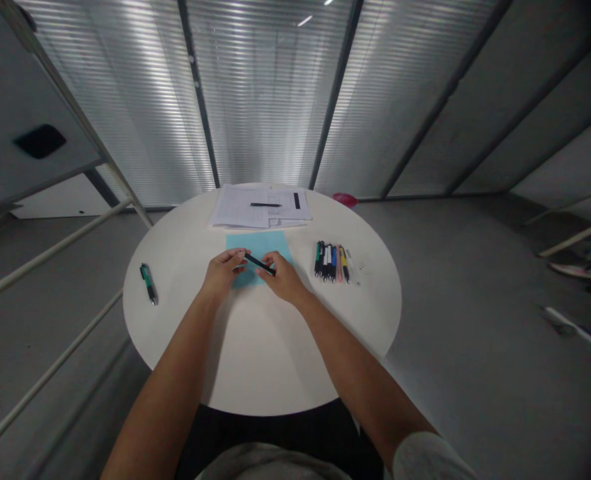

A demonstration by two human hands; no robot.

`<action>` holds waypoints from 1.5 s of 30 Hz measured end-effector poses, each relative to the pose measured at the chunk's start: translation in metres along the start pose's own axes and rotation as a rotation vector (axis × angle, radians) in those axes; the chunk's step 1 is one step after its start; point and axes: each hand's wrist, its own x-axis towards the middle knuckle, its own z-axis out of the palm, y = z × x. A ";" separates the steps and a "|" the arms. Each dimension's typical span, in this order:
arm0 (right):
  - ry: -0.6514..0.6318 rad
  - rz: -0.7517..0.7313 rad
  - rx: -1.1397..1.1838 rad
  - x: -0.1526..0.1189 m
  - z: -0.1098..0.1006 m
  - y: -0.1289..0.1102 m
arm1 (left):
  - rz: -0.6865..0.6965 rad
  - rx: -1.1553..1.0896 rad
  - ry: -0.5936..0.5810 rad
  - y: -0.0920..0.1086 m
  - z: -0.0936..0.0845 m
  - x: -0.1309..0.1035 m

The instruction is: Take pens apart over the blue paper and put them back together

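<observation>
Above a light blue sheet of paper (270, 241), a slim black pen (258, 262) is held slantwise between my two hands. My left hand (222, 272) pinches its upper left end with the fingertips. At the lower right end, my right hand (282, 277) grips it between thumb and fingers. Whether the pen has a cap or clip is too small to make out. Right of my hands, several pens (329, 261) in green, black, white, blue, pink and yellow lie side by side. A single green and black pen (148, 283) lies off to the left.
Everything rests on a round white table (270, 360). Printed papers (235, 205) are stacked at its far edge, with a dark pen (266, 205) on top. White metal rails (50, 243) stand on the left. Blinds and a window wall are behind the table.
</observation>
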 end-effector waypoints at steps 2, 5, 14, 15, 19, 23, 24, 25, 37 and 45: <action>0.002 0.007 -0.010 0.000 0.000 0.001 | 0.002 -0.019 -0.006 0.000 0.000 0.000; -0.051 0.013 -0.030 0.000 0.000 0.002 | 0.003 -0.022 -0.007 -0.001 -0.001 0.000; -0.055 0.061 0.010 0.000 -0.001 0.000 | 0.011 -0.026 0.015 0.001 0.000 -0.001; -0.048 0.081 0.019 0.000 -0.001 0.000 | 0.014 -0.025 0.024 0.001 0.000 -0.001; -0.016 0.147 0.099 0.000 0.000 0.001 | 0.030 -0.048 0.039 0.001 -0.002 0.000; -0.046 0.186 0.248 0.002 0.001 0.002 | 0.017 -0.061 0.039 0.001 -0.003 0.000; -0.039 0.194 0.284 0.002 0.001 0.003 | 0.015 -0.056 0.047 0.001 -0.002 0.000; -0.025 0.199 0.311 0.002 0.001 0.003 | 0.014 -0.053 0.055 0.001 -0.002 -0.001; 0.005 0.352 0.556 0.007 -0.001 -0.004 | 0.026 -0.066 0.084 0.000 -0.005 0.001; 0.186 0.484 1.003 0.015 -0.026 -0.003 | 0.165 0.333 0.062 -0.010 -0.003 0.004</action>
